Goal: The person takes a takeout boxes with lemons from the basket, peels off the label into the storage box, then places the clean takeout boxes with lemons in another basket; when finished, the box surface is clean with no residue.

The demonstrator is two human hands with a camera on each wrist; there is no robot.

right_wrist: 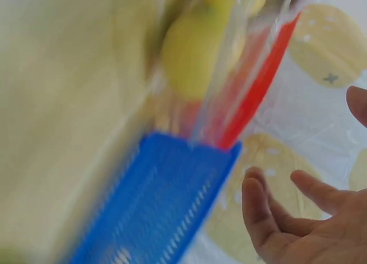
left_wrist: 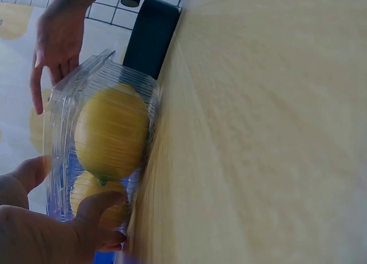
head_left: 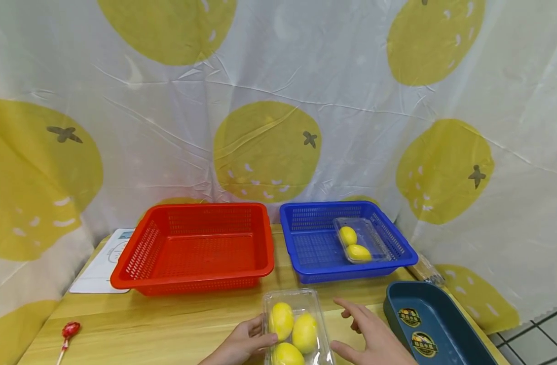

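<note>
A clear plastic box with three yellow lemons lies on the wooden table, at the bottom middle of the head view. My left hand holds its left side, thumb at the near lemon and fingers along the wall. In the left wrist view that hand has the box's ribbed side between thumb and fingers. Right of the box, my right hand hovers with fingers spread and nothing in it. The right wrist view shows this hand apart from the blurred box.
Behind the box stand a red basket and a blue basket, the blue one containing another clear box with two lemons. A dark teal tray sits at right. Far left are a lollipop and a white sheet.
</note>
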